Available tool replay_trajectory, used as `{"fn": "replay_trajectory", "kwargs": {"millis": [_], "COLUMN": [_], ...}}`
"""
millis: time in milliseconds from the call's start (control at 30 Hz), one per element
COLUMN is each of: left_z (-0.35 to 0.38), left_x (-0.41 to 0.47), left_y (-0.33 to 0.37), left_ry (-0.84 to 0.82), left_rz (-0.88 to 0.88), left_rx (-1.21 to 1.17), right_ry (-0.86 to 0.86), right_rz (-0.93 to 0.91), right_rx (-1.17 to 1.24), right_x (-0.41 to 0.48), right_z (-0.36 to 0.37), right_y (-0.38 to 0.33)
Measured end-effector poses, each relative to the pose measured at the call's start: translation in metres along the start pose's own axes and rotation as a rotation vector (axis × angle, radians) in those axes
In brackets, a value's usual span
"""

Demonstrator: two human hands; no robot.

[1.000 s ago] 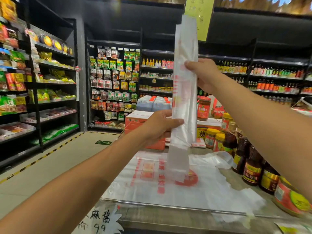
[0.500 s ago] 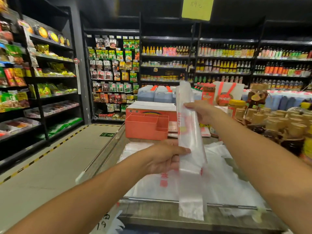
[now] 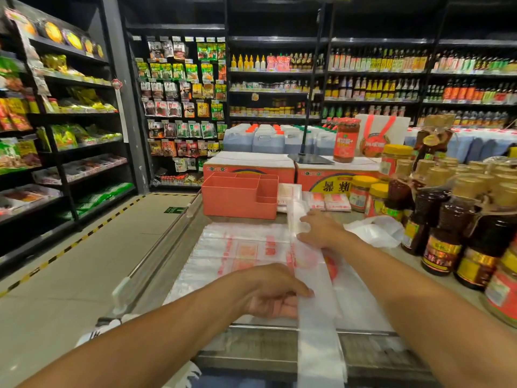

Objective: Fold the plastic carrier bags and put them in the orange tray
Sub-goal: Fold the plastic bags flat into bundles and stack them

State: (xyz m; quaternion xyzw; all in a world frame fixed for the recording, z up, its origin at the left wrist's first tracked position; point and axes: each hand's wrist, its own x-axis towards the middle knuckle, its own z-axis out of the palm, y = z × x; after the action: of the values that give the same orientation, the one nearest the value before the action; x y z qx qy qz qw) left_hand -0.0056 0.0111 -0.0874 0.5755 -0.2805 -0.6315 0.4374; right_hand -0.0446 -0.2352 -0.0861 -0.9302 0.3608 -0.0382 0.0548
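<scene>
A plastic carrier bag folded into a long narrow strip (image 3: 317, 326) lies lengthwise over a stack of flat white bags with red print (image 3: 240, 253) on the counter, its near end hanging over the front edge. My left hand (image 3: 275, 292) pinches the strip near its middle. My right hand (image 3: 321, 229) holds its far end, which sticks up beside my fingers. The orange tray (image 3: 237, 196), with several compartments, stands behind the stack; I cannot see inside it.
Small folded bags (image 3: 327, 201) lie to the right of the tray, and a crumpled white bag (image 3: 375, 231) sits by my right wrist. Sauce bottles and jars (image 3: 447, 233) crowd the counter's right side. Orange cartons (image 3: 251, 166) stand behind the tray. An aisle floor (image 3: 84, 275) runs on the left.
Both hands have brought the folded strip down from upright in the air to lying on the bag stack. My view has tilted down toward the counter.
</scene>
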Motion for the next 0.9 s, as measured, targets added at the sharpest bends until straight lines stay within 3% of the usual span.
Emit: {"fn": "replay_trajectory", "kwargs": {"millis": [100, 233, 367, 633, 900], "left_z": [-0.002, -0.002, -0.001, 0.005, 0.011], "left_x": [0.001, -0.001, -0.003, -0.009, -0.020], "left_y": [0.000, 0.000, 0.001, 0.002, 0.005], "left_ry": [-0.020, -0.031, -0.027, 0.005, -0.034], "left_rz": [-0.011, -0.021, -0.012, 0.008, -0.007], "left_rx": [-0.030, -0.070, -0.091, -0.138, -0.210], "right_ry": [-0.049, -0.057, 0.008, -0.039, -0.014], "right_rz": [-0.071, -0.081, -0.227, -0.411, -0.584], "right_rx": [-0.105, -0.028, 0.072, -0.040, -0.136], "right_x": [-0.002, -0.010, -0.037, -0.124, -0.145], "right_z": [0.004, 0.000, -0.023, -0.039, -0.020], "right_y": [-0.006, -0.006, -0.008, 0.014, 0.014]}}
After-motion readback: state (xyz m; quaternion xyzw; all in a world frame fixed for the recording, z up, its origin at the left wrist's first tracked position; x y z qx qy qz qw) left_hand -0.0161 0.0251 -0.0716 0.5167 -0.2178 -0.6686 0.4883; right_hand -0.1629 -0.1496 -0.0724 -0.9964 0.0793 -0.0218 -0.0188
